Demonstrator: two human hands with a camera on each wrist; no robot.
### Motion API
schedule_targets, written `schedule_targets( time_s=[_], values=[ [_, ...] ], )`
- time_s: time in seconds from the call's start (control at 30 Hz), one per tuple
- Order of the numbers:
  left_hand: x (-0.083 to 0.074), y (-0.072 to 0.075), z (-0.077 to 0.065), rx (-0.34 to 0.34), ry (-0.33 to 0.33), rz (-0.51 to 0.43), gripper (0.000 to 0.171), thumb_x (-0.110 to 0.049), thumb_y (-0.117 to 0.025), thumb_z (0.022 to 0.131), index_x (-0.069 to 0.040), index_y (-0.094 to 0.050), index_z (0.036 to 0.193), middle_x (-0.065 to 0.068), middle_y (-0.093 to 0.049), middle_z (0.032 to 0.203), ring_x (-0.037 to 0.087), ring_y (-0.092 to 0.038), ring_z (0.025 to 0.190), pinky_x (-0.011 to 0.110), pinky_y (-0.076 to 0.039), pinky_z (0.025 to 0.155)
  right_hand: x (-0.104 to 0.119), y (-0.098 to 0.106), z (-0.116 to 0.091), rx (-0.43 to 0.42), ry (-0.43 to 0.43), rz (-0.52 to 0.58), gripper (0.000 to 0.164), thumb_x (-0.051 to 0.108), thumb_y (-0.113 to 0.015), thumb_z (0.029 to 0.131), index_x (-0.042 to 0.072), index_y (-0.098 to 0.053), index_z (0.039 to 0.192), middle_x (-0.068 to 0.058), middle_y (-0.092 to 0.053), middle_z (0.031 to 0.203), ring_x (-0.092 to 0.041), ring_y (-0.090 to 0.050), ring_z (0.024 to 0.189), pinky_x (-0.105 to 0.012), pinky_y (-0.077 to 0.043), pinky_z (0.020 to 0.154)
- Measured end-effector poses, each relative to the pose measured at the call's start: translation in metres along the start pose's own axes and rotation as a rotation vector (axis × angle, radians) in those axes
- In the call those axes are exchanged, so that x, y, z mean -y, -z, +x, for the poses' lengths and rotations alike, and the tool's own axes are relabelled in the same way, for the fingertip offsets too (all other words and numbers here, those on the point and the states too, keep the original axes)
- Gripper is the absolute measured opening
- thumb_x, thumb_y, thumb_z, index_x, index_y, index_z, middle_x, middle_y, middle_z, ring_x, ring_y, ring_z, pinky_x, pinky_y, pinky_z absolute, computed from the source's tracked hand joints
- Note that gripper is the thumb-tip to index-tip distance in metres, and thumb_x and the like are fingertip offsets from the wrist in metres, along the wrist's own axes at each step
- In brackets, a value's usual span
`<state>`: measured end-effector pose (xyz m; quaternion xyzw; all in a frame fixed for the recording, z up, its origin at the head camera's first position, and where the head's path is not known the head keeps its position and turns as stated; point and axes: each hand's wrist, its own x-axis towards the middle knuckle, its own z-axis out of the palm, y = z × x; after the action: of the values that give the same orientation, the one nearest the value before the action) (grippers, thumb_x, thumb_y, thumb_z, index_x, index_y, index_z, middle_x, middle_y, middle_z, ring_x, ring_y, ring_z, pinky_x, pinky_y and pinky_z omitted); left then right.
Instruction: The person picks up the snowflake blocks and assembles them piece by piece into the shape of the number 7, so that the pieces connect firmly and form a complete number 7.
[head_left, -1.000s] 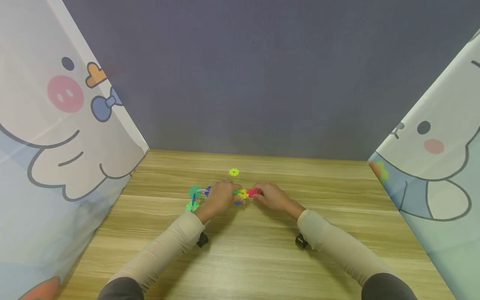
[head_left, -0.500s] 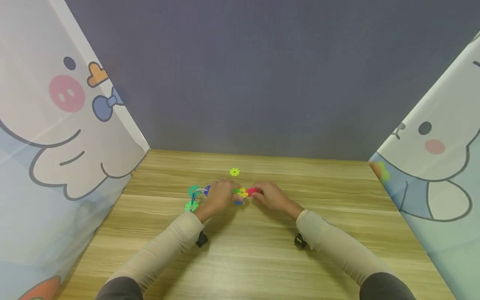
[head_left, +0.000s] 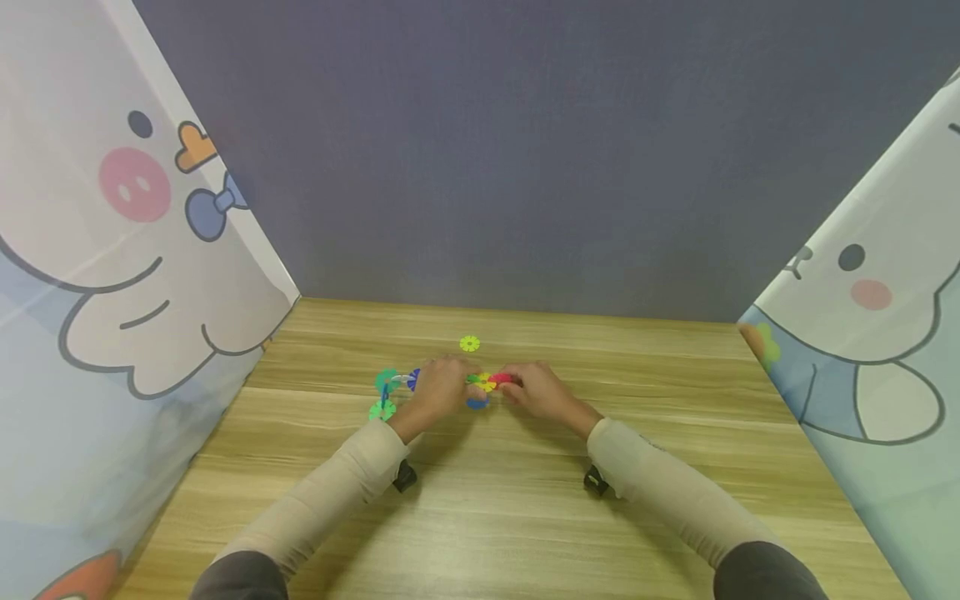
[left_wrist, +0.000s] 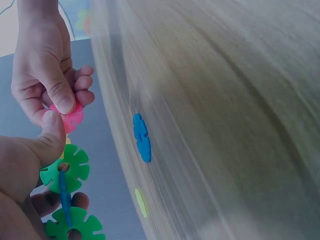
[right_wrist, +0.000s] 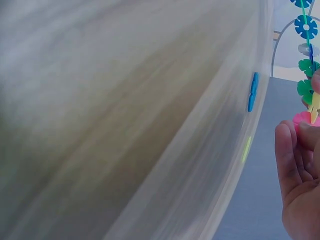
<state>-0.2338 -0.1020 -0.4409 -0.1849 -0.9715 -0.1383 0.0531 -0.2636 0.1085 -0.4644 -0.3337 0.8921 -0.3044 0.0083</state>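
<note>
My left hand (head_left: 442, 387) grips a chain of slotted plastic snowflake discs, with its thumb near the yellow disc (head_left: 486, 383). Opposite it, my right hand (head_left: 543, 392) pinches a pink snowflake disc (left_wrist: 74, 118) between thumb and fingers. The pink disc meets the yellow disc at the chain's right end; how deep their slots sit is hidden by fingers. Two green discs (left_wrist: 75, 167) with a blue one between them show by the left palm. Leftward the chain runs through a dark blue disc (head_left: 413, 380), a white one and a teal disc (head_left: 387, 381), then bends to a light green disc (head_left: 382, 410).
On the wooden table (head_left: 495, 517) a loose blue disc (head_left: 477, 403) lies just below the hands. A loose lime disc (head_left: 469, 343) lies farther back. A grey panel (head_left: 517, 167) stands behind the table, with printed cartoon sheets (head_left: 150, 275) on both sides.
The pink disc has turned in the right fingers and now appears more edge-on. Both hands have shifted slightly, the right one a little leftward, and more of the loose blue disc shows.
</note>
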Motion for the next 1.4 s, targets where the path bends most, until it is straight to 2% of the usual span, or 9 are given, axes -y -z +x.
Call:
schedule_targets(
  time_s=[0.23,0.37,0.6,0.8,0.9,1.07,1.2,1.3,1.4],
  values=[
    [0.000,0.002,0.001,-0.039,-0.001,0.047,0.049,-0.045,-0.081,0.079,-0.018,-0.077,0.119,0.007,-0.075,0.120,0.030,-0.072,0.102,0.045,-0.061,0.081,0.001,-0.001,0.005,-0.053,0.018,-0.018,0.010,0.015,-0.067,0.099,0.009,-0.075,0.097,0.008,-0.062,0.064,0.001,-0.051,0.057,-0.017,-0.049,0.058],
    [0.000,0.003,0.002,-0.041,-0.005,0.045,0.049,-0.046,-0.081,0.080,-0.017,-0.076,0.120,0.008,-0.074,0.123,0.032,-0.071,0.105,0.047,-0.061,0.085,0.001,-0.001,0.005,-0.068,0.012,-0.017,0.010,0.016,-0.069,0.098,0.009,-0.074,0.094,0.007,-0.062,0.063,0.001,-0.053,0.055,-0.017,-0.050,0.058],
    [0.006,0.002,-0.002,-0.021,-0.020,-0.008,0.047,-0.040,-0.084,0.079,-0.016,-0.077,0.119,0.007,-0.076,0.118,0.031,-0.072,0.104,0.044,-0.062,0.081,0.002,-0.001,0.005,0.041,-0.050,0.016,0.012,0.015,-0.069,0.098,0.009,-0.074,0.108,-0.001,-0.069,0.070,-0.002,-0.054,0.057,-0.018,-0.049,0.056],
    [0.009,0.001,-0.002,-0.017,-0.026,-0.017,0.047,-0.040,-0.084,0.080,-0.016,-0.076,0.119,0.008,-0.076,0.119,0.033,-0.071,0.106,0.049,-0.061,0.087,0.000,-0.001,0.004,0.079,-0.100,0.049,0.018,0.014,-0.070,0.097,0.005,-0.071,0.113,0.000,-0.070,0.075,-0.004,-0.057,0.061,-0.018,-0.050,0.055],
    [0.010,0.002,-0.002,-0.003,-0.001,-0.021,0.049,-0.041,-0.082,0.082,-0.015,-0.074,0.123,0.010,-0.073,0.126,0.035,-0.069,0.113,0.050,-0.060,0.093,-0.002,-0.001,0.003,0.082,-0.104,0.030,0.014,0.013,-0.071,0.096,0.004,-0.070,0.105,0.000,-0.070,0.079,-0.005,-0.059,0.066,-0.018,-0.051,0.059],
    [0.013,0.004,-0.003,0.005,0.027,-0.020,0.051,-0.042,-0.079,0.085,-0.012,-0.072,0.126,0.012,-0.071,0.130,0.036,-0.067,0.119,0.050,-0.058,0.098,-0.004,-0.001,-0.002,0.107,-0.116,-0.014,0.006,0.013,-0.071,0.094,0.010,-0.067,0.090,0.001,-0.070,0.081,-0.004,-0.060,0.071,-0.018,-0.053,0.066],
    [0.015,0.005,-0.002,-0.001,0.039,-0.018,0.051,-0.042,-0.078,0.087,-0.010,-0.072,0.126,0.013,-0.070,0.130,0.038,-0.066,0.119,0.053,-0.056,0.101,-0.003,-0.002,-0.004,0.126,-0.097,-0.044,0.006,0.015,-0.070,0.096,0.013,-0.071,0.090,0.002,-0.073,0.083,-0.006,-0.064,0.074,-0.022,-0.056,0.070],
    [0.016,0.005,-0.001,0.010,0.057,-0.013,0.051,-0.043,-0.078,0.087,-0.011,-0.071,0.127,0.014,-0.069,0.132,0.038,-0.065,0.121,0.054,-0.054,0.103,-0.002,-0.004,-0.004,0.148,-0.056,-0.075,0.007,0.017,-0.069,0.097,0.013,-0.074,0.095,0.002,-0.076,0.087,-0.007,-0.066,0.078,-0.025,-0.058,0.073],
    [0.016,0.005,-0.001,0.022,0.073,-0.010,0.052,-0.044,-0.077,0.088,-0.013,-0.071,0.129,0.013,-0.069,0.133,0.038,-0.064,0.122,0.054,-0.053,0.105,-0.001,-0.007,-0.002,0.185,0.005,-0.113,0.010,0.018,-0.068,0.097,0.013,-0.076,0.103,0.003,-0.076,0.091,-0.003,-0.063,0.075,-0.023,-0.057,0.074]
  ],
)
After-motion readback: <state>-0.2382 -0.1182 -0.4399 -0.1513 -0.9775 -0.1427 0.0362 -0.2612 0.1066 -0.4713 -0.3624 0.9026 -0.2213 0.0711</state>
